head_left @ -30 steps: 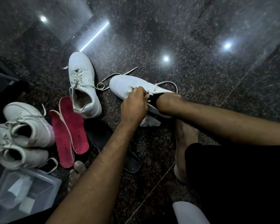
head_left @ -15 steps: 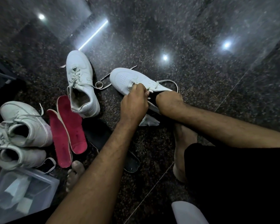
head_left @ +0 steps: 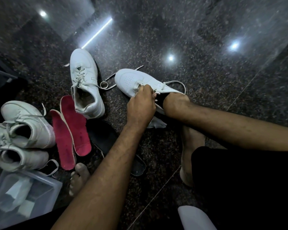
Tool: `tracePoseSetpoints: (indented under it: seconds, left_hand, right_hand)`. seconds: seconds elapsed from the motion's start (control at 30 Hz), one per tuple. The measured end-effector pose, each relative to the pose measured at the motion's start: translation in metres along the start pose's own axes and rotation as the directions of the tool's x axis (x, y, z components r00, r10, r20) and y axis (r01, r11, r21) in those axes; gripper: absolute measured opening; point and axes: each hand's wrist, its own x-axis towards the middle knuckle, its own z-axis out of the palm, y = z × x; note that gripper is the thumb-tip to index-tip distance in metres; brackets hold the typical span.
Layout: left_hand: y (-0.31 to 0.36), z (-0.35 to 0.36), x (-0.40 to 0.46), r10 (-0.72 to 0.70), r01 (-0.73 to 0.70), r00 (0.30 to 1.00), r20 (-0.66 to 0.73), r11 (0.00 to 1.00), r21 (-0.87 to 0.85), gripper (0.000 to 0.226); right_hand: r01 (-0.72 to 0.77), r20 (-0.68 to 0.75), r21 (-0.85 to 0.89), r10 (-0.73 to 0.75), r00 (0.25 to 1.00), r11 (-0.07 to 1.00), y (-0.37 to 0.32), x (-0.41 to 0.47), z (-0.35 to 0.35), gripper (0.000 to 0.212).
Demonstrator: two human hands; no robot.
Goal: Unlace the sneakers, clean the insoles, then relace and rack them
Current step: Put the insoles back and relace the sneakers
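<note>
A white sneaker (head_left: 131,79) lies on the dark granite floor at centre, its loose lace (head_left: 176,83) looping off to the right. My left hand (head_left: 140,106) pinches its tongue and lace area with curled fingers. My right hand (head_left: 175,101) is pushed into the shoe's opening, where something black shows; its fingers are hidden inside. A second white sneaker (head_left: 84,83) stands to the left, laced, its opening bare. Beside it lie two red insoles (head_left: 71,128) and a black insole (head_left: 105,138).
Another pair of white sneakers (head_left: 23,130) sits at the far left, above a clear plastic box (head_left: 45,185) holding white wipes. A crumpled white wipe (head_left: 157,124) lies under my left wrist. My bare feet (head_left: 78,177) rest on the floor. A white object (head_left: 194,218) shows at the bottom edge.
Both hands stay at the same sneaker. Only the view has shifted slightly.
</note>
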Motion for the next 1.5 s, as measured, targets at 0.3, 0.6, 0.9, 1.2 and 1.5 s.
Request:
tracePoseSetpoints:
  seconds: [0.3, 0.6, 0.9, 1.2, 1.5]
  left_hand:
    - [-0.002, 0.001, 0.002, 0.008, -0.008, 1.0, 0.005, 1.0, 0.003, 0.023]
    - [-0.004, 0.002, 0.004, -0.007, 0.007, 1.0, -0.01, 1.0, -0.017, 0.023]
    - [-0.004, 0.003, -0.002, 0.062, -0.065, 0.994, -0.086, 0.997, -0.035, 0.019]
    - [-0.003, 0.002, -0.004, 0.047, -0.046, 0.998, -0.047, 0.998, 0.031, 0.02]
    - [-0.001, 0.012, 0.002, 0.017, -0.013, 0.999, -0.038, 0.995, 0.094, 0.024]
  right_hand:
    - [-0.059, 0.024, 0.113, 0.056, 0.998, 0.992, 0.006, 0.023, 0.008, 0.034]
    - [0.212, -0.368, -0.057, -0.218, 0.904, 0.976, 0.023, 0.018, 0.02, 0.023]
    - [0.365, -0.579, -0.143, -0.377, 0.723, 0.92, 0.03, 0.014, 0.036, 0.007]
    - [0.3, -0.462, -0.135, -0.327, 0.824, 0.945, 0.014, 0.016, 0.023, 0.031]
    - [0.131, -0.295, -0.203, -0.188, 0.937, 0.97, 0.0, 0.009, 0.016, 0.024]
